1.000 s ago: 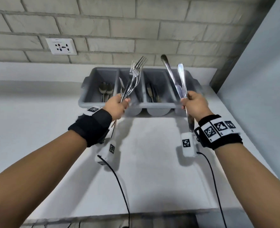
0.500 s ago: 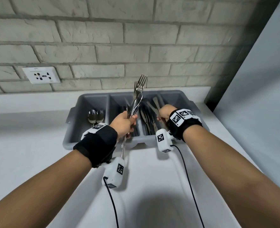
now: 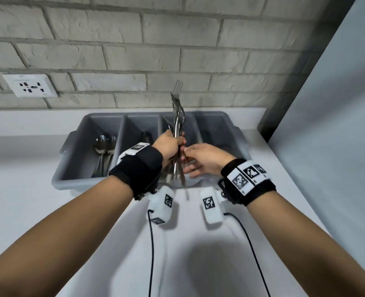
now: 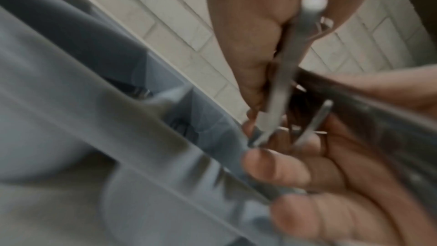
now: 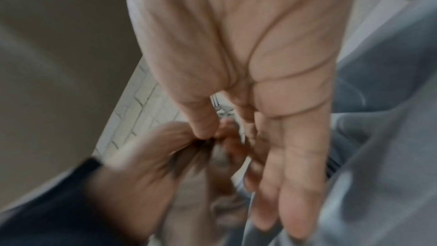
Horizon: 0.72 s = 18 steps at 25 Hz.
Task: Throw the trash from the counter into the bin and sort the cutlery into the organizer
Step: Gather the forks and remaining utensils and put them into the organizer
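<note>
A grey four-compartment organizer stands on the white counter against the brick wall. Spoons lie in its leftmost compartment. My left hand grips a bundle of forks upright, tines up, over the middle compartments. My right hand is beside it, thumb and forefinger pinching a fork handle low in the bundle while the other fingers stay spread. The blurred left wrist view shows the fork handles between my left palm and the right hand's fingers. My hands hide the third compartment.
A wall socket sits on the brick wall at the left. A tall grey panel closes off the right side of the counter. Black cables hang from both wrist cameras over the counter's front.
My right hand lowered its knives into the organizer, let them go and moved left to the forks. My left hand drifted right with the fork bundle. The view came closer.
</note>
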Available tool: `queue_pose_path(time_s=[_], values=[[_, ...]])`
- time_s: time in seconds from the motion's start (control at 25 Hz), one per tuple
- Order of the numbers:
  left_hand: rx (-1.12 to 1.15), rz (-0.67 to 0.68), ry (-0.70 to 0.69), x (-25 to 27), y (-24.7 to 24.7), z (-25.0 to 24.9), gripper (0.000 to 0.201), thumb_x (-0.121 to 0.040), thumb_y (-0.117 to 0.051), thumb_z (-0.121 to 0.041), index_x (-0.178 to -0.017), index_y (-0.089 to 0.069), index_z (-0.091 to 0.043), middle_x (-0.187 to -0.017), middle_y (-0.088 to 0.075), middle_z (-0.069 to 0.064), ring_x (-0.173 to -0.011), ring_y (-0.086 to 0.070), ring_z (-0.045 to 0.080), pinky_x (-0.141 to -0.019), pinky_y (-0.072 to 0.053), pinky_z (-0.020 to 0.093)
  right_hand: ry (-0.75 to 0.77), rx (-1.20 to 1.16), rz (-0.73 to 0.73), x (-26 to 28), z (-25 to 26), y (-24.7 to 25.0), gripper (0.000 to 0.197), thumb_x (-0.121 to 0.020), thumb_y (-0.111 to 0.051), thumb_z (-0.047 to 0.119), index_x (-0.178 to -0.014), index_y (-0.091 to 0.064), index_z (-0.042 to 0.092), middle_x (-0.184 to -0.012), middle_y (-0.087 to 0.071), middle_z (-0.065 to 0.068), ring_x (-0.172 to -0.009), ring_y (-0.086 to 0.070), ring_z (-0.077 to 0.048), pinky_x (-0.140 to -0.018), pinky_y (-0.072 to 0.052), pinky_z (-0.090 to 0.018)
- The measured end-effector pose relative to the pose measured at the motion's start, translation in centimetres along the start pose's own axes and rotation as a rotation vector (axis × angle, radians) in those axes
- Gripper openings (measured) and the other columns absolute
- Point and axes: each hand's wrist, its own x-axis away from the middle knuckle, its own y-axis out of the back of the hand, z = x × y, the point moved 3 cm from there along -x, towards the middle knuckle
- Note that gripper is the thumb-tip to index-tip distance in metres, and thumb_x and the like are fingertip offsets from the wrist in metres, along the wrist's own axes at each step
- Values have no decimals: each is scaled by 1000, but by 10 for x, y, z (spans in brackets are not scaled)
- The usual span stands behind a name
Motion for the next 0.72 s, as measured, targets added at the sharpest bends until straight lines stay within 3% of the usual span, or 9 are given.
queue_pose_path(time_s=[0.08, 0.16, 0.24, 0.36, 0.44, 0.52, 0.6, 0.72], values=[[20, 20, -2, -14, -28, -3, 29, -94, -36, 5, -75, -42, -16, -66, -44, 2, -31, -46, 0, -38, -41, 17, -2, -146, 19, 14, -10, 7, 17, -98, -43, 19, -83, -50, 17, -73, -58, -4, -52, -62, -15, -43, -51, -26], [38, 36, 27, -26, -54, -3, 29, -95, -37, 3, -73, -43, -16, -66, -46, 2, -42, -50, 4, -42, -43, 20, 54, -159, -95, 16, -16, 25, 1, -95, -49, 14, -94, -50, 15, -74, -57, -5, -53, -61, -14, -45, -52, -29], [40, 48, 61, -36, -80, 0, 29, -96, -40, -1, -71, -45, -16, -66, -47, 2, -40, -52, 4, -44, -44, 23, 71, -64, -193, 16, -25, 47, 18, -91, -55, 11, -106, -46, 16, -75, -57, -2, -51, -60, -11, -47, -53, -29], [93, 54, 113, -46, -108, 3, 33, -97, -38, -2, -67, -42, -14, -63, -43, 3, -35, -51, 6, -37, -45, 18, 20, 55, -233, 21, -33, 71, 10, -92, -53, 9, -88, -48, 16, -72, -56, -5, -49, -53, -12, -41, -45, -23], [169, 44, 124, -50, -117, 1, 34, -97, -36, 0, -67, -41, -13, -63, -40, 4, -24, -47, 2, -33, -45, 15, -35, 160, -243, 23, -39, 84, 17, -95, -47, 10, -78, -51, 12, -74, -57, -10, -48, -47, -14, -41, -42, -22], [219, 23, 100, -53, -120, -2, 34, -97, -34, 2, -67, -39, -12, -64, -39, 4, -33, -48, 4, -31, -45, 13, -26, 229, -271, 25, -40, 93, 21, -97, -42, 12, -79, -53, 9, -73, -57, -9, -49, -45, -15, -38, -39, -19], [208, 30, 98, -54, -122, -2, 34, -97, -34, 4, -67, -38, -12, -65, -38, 4, -49, -41, 11, -32, -45, 14, 3, 415, -333, 27, -37, 99, 24, -98, -39, 13, -84, -57, 4, -74, -53, -10, -59, -48, -22, -45, -39, -23], [120, 58, 159, -53, -123, 4, 32, -96, -36, 4, -68, -40, -10, -65, -40, 4, -54, -41, 11, -34, -48, 19, 1, 636, -327, 24, -34, 100, 31, -99, -35, 9, -107, -59, -8, -100, -57, -23, -89, -51, -27, -75, -43, -31]])
